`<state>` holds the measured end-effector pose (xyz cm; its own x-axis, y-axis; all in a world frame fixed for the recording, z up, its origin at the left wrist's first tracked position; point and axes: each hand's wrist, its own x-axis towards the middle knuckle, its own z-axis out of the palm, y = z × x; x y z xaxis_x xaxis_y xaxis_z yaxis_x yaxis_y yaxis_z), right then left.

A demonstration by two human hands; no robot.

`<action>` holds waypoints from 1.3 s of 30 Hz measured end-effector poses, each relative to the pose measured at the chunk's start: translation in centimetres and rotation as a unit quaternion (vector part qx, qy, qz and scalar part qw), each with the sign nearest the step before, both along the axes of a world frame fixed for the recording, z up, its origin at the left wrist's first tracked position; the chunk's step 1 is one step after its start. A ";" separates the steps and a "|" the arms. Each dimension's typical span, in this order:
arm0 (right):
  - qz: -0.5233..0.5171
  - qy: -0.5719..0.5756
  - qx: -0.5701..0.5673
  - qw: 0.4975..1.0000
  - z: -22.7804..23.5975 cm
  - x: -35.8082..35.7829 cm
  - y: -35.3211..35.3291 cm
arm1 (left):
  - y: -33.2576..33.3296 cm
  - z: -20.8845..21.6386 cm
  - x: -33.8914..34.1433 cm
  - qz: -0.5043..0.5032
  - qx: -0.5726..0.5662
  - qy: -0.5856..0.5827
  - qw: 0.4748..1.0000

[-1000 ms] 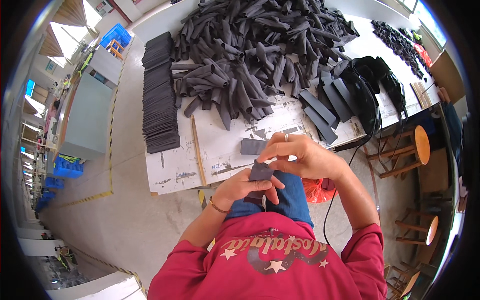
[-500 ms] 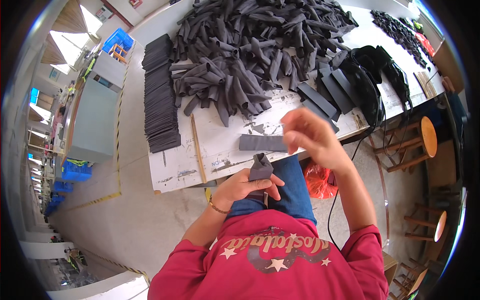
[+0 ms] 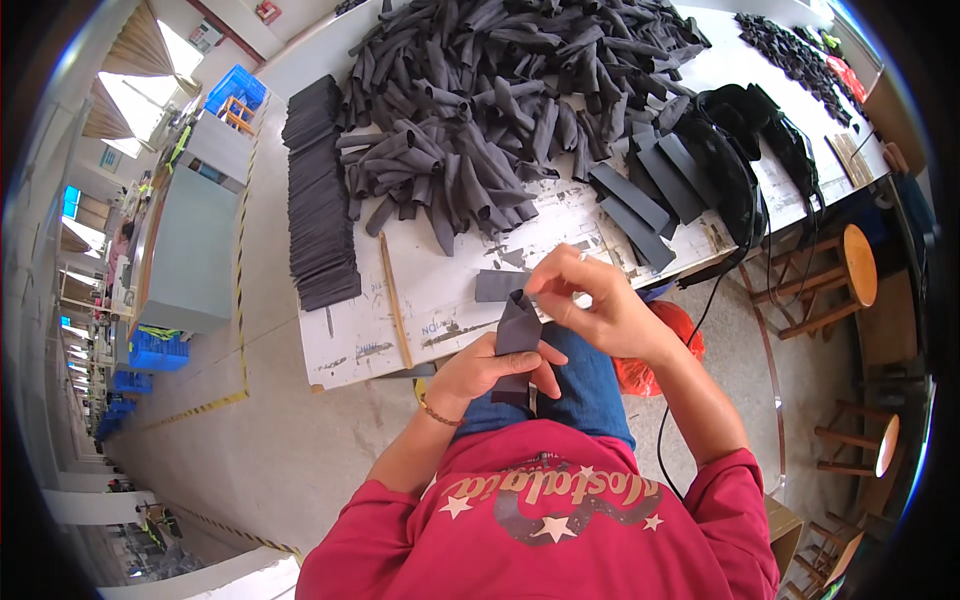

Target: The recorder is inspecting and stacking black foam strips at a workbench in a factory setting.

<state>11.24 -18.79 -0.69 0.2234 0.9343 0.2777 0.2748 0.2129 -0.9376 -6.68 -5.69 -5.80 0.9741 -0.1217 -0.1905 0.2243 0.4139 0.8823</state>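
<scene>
A dark grey fabric tube (image 3: 518,330) stands upright in my left hand (image 3: 490,368), its open end up and its lower end hanging over my lap. My left thumb presses across the tube's front, with the other fingers behind it. My right hand (image 3: 585,305) is at the tube's top edge, its bent thumb and forefinger closed there. Just behind the tube, a flat grey fabric strip (image 3: 497,285) lies on the table's near edge, partly covered by my right hand.
A large heap of grey fabric tubes (image 3: 480,110) covers the white table (image 3: 345,335). Left of it runs a long stack of flat strips (image 3: 322,200). A wooden stick (image 3: 394,300), loose flat pieces (image 3: 635,205) and a black bag (image 3: 735,150) lie around. A red plastic bag (image 3: 660,350) sits below; stools (image 3: 855,270) stand right.
My right hand has come down and left to the top of the tube. The tube now reaches higher above my left hand, which has barely moved.
</scene>
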 end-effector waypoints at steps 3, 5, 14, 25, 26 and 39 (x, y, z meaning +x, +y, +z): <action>0.055 -0.107 0.002 0.993 0.4 0.0 0.4 | -0.1 -0.4 0.1 -0.009 -0.012 -0.004 1.000; 0.064 -0.135 0.002 0.989 0.8 0.3 0.5 | 0.0 -0.5 0.0 -0.013 -0.014 0.010 1.000; 0.178 0.032 -0.019 0.983 0.3 3.2 0.7 | -0.1 -0.3 -0.4 -0.004 -0.040 0.028 0.999; -0.024 -0.122 -0.082 0.989 -4.7 -4.2 -0.2 | 2.8 -2.1 1.1 0.454 -0.157 -0.109 0.870; -0.043 -0.171 -0.048 0.983 -4.9 -5.2 0.3 | 3.0 -1.7 1.3 0.482 -0.155 -0.118 0.854; -0.088 -0.339 0.093 0.932 -5.8 -6.1 3.0 | 2.7 -0.9 1.7 0.547 -0.169 -0.166 0.803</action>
